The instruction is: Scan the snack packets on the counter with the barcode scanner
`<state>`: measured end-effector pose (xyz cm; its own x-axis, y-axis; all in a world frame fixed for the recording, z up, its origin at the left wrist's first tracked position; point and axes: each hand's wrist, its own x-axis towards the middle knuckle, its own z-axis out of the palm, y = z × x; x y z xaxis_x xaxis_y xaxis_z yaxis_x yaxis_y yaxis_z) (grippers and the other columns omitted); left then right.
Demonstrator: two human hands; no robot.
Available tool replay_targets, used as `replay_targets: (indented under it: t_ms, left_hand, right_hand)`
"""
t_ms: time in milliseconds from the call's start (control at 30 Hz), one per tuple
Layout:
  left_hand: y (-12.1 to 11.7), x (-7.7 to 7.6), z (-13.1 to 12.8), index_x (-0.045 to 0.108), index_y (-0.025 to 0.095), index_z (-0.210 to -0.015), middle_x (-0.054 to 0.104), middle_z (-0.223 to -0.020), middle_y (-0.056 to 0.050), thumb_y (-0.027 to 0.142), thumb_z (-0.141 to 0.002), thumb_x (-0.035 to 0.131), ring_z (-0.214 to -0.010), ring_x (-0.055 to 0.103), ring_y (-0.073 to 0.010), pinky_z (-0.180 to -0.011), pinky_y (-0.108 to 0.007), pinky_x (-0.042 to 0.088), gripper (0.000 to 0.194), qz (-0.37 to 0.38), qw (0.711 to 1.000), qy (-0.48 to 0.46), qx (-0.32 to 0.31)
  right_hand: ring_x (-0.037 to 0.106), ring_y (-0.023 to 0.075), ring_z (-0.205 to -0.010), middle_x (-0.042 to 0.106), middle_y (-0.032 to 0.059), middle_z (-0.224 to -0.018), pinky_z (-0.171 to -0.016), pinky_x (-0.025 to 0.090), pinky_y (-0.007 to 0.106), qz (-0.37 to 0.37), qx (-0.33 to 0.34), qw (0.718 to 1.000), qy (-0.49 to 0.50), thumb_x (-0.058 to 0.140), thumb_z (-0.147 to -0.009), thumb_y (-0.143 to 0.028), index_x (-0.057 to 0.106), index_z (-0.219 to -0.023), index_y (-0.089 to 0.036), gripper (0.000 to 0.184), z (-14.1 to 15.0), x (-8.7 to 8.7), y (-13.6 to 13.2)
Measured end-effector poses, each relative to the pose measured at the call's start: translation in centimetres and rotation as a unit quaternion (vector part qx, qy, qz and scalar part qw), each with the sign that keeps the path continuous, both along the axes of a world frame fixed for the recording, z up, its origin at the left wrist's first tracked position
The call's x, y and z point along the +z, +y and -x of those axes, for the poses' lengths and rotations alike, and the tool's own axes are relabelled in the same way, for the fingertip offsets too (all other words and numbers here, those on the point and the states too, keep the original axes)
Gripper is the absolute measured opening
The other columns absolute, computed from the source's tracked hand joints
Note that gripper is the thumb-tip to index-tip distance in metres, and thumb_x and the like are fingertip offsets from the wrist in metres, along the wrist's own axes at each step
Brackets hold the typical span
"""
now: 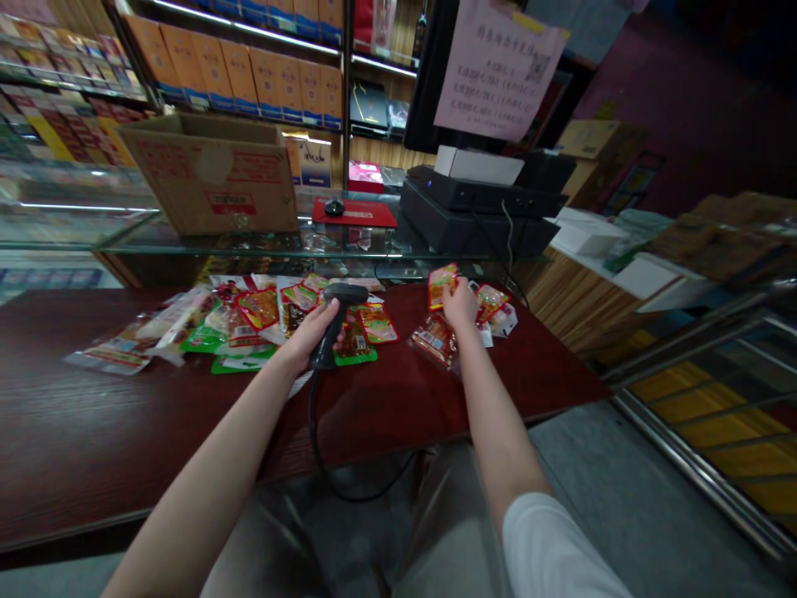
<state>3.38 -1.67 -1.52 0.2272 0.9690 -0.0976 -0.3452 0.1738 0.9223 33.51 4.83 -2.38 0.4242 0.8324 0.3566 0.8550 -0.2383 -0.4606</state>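
Presently, at a dark red wooden counter (124,432):

1. Black handheld barcode scanner (325,353) sits inside the left hand (305,332), above the scattered packets, its head just over a green-backed snack packet (354,345).
2. Left fingers (333,311) close narrowly around the grip; thumb placement cannot be told.
3. Scanner head points away from the person and toward the right; long axis of the handle tilts from near-lower-left to far-upper-right. Black cable (315,432) drops from its butt over the counter edge.
4. Right hand (459,303), well apart from the scanner, pinches the lower edge of a red snack packet (442,285), raised upright off the counter; fingers narrow on it. Another packet (434,339) lies just below.
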Motion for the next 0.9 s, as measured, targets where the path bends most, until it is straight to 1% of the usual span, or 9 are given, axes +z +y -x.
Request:
replay_targets:
  t_ms: [100, 200, 300, 400, 500, 567, 667, 767, 900]
  left_hand:
    - [0.2, 0.1, 0.0, 0.055, 0.013, -0.099, 0.066, -0.080, -0.004, 0.047, -0.082, 0.069, -0.045, 0.052, -0.0069, -0.034, -0.019, 0.040, 0.041, 0.013, 1.000, 0.001, 0.006]
    - [0.2, 0.3, 0.0, 0.056, 0.013, -0.101, 0.066, -0.082, -0.005, 0.045, -0.084, 0.067, -0.045, 0.052, -0.0071, -0.034, -0.019, 0.040, 0.038, 0.014, 1.000, 0.000, -0.002]
    - [0.1, 0.4, 0.0, 0.057, 0.013, -0.102, 0.067, -0.082, -0.005, 0.045, -0.085, 0.065, -0.045, 0.052, -0.0073, -0.034, -0.019, 0.040, 0.037, 0.015, 1.000, 0.001, -0.005]
    - [0.0, 0.5, 0.1, 0.057, 0.013, -0.099, 0.066, -0.080, -0.004, 0.045, -0.085, 0.066, -0.044, 0.051, -0.0070, -0.034, -0.019, 0.040, 0.036, 0.019, 1.000, -0.001, 0.004]
    - [-0.2, 0.6, 0.2, 0.056, 0.014, -0.097, 0.065, -0.078, -0.003, 0.044, -0.085, 0.066, -0.044, 0.051, -0.0069, -0.034, -0.019, 0.040, 0.034, 0.024, 1.000, 0.002, 0.009]
    - [-0.4, 0.9, 0.2, 0.055, 0.015, -0.096, 0.064, -0.075, -0.002, 0.044, -0.085, 0.066, -0.044, 0.051, -0.0071, -0.035, -0.018, 0.040, 0.033, 0.028, 1.000, 0.005, 0.012]
    - [-0.6, 1.4, 0.3, 0.055, 0.016, -0.097, 0.063, -0.071, -0.001, 0.044, -0.085, 0.066, -0.044, 0.051, -0.0077, -0.036, -0.018, 0.040, 0.033, 0.032, 0.999, 0.008, 0.013]
    - [-0.5, 1.4, 0.6, 0.055, 0.016, -0.101, 0.061, -0.067, 0.001, 0.046, -0.084, 0.067, -0.043, 0.051, -0.0080, -0.036, -0.018, 0.039, 0.036, 0.035, 0.999, 0.004, 0.020]
    - [0.3, 0.8, 1.3, 0.056, 0.015, -0.103, 0.056, -0.060, 0.003, 0.051, -0.083, 0.066, -0.043, 0.051, -0.0091, -0.039, -0.020, 0.041, 0.042, 0.038, 0.999, -0.007, 0.002]
  right_hand:
    - [0.053, 0.0388, -0.115, 0.061, 0.0279, -0.116, -0.097, 0.033, 0.054, 0.020, -0.066, 0.994, -0.085, 0.049, -0.090, -0.032, 0.055, -0.121, -0.006, 0.041, -3.5, 0.3, -0.9]
    - [0.044, 0.0400, -0.123, 0.049, 0.0281, -0.135, -0.097, 0.034, 0.055, -0.014, -0.081, 0.989, -0.122, 0.052, -0.089, -0.037, 0.046, -0.136, -0.006, 0.057, -4.5, 0.3, -2.2]
    - [0.040, 0.0364, -0.130, 0.040, 0.0196, -0.147, -0.102, 0.032, 0.054, -0.022, 0.022, 0.987, -0.158, 0.048, -0.092, -0.042, 0.043, -0.143, -0.018, 0.056, -3.1, -0.4, -4.0]
    - [0.034, 0.0359, -0.136, 0.040, 0.0128, -0.151, -0.109, 0.024, 0.058, 0.042, 0.153, 0.967, -0.200, 0.049, -0.091, -0.052, 0.054, -0.135, -0.027, 0.051, -1.4, -2.1, -5.5]
    - [0.033, 0.0337, -0.139, 0.046, 0.0113, -0.148, -0.114, 0.016, 0.059, 0.092, 0.196, 0.952, -0.218, 0.045, -0.093, -0.052, 0.061, -0.129, -0.025, 0.047, -1.5, -3.8, -5.9]
    - [0.032, 0.0321, -0.141, 0.047, 0.0110, -0.147, -0.116, 0.015, 0.057, 0.104, 0.218, 0.944, -0.226, 0.043, -0.095, -0.049, 0.062, -0.128, -0.022, 0.047, -2.5, -4.2, -5.6]
    - [0.033, 0.0317, -0.141, 0.046, 0.0113, -0.149, -0.117, 0.016, 0.055, 0.117, 0.264, 0.927, -0.241, 0.047, -0.093, -0.048, 0.061, -0.130, -0.021, 0.048, -4.5, -3.6, -5.0]
    - [0.036, 0.0315, -0.139, 0.047, 0.0101, -0.148, -0.117, 0.012, 0.059, 0.130, 0.294, 0.915, -0.244, 0.051, -0.089, -0.043, 0.060, -0.130, -0.023, 0.046, -6.0, -2.4, -4.9]
    - [0.030, 0.0366, -0.142, 0.050, 0.0098, -0.145, -0.115, 0.007, 0.065, 0.165, 0.257, 0.923, -0.233, 0.061, -0.080, -0.032, 0.065, -0.120, -0.024, 0.041, -5.3, -0.7, -4.6]
